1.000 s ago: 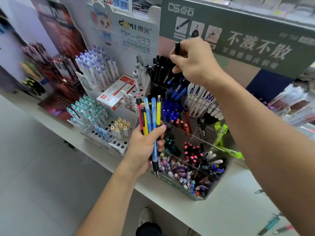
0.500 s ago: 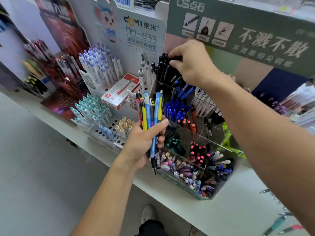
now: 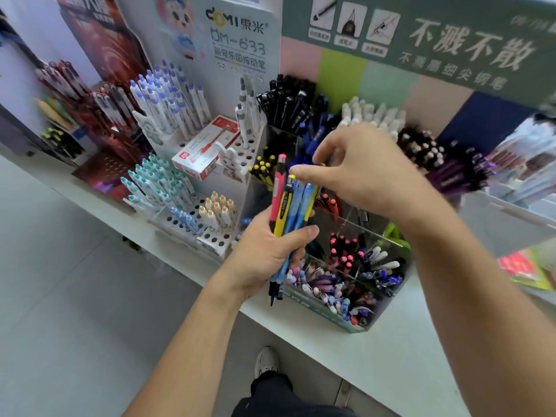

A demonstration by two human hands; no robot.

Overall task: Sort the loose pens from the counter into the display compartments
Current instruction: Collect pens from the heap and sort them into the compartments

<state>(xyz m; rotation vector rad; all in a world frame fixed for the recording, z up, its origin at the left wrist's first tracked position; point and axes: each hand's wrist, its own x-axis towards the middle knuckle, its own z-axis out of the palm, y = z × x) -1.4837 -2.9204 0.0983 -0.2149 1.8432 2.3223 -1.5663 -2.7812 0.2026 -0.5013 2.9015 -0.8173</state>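
Observation:
My left hand grips a bundle of pens: one pink, one yellow and black, a few blue, held upright in front of the clear compartment display. Just over the tops of the bundle hovers my right hand, its thumb and forefinger extended at the pen ends and holding nothing I can see. Black pens fill the rear compartment, blue pens the one before it. Pink-tipped pens and mixed pens fill the front compartments.
A white peg rack with teal, blue and yellow-capped pens stands left of the display, a red and white box on it. More pen stands line the back. The white counter edge runs diagonally; my shoe is on the floor below.
My right hand has left the black pens at the back, with no pen in it now, and come down to the top of the bundle. My left hand has kept its grip.

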